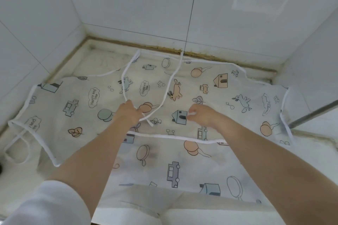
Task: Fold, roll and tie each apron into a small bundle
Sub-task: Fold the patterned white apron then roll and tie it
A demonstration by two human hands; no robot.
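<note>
head view, hands apart, left hand (128,112) pinching strap (126,82), right hand (201,115) perhaps pinching apron (237,100), tiled wall (128,5) behind

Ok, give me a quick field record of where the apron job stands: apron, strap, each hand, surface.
apron: thin white printed plastic apron, spread flat, unrolled, near edge folded up
strap: white neck strap loop lying across the apron
left hand: left hand holds the strap loop's near end
right hand: right hand, fingers pinch a small white piece, unclear what
surface: pale stone counter against white wall tiles
stage: folding begun, not rolled or tied
</note>
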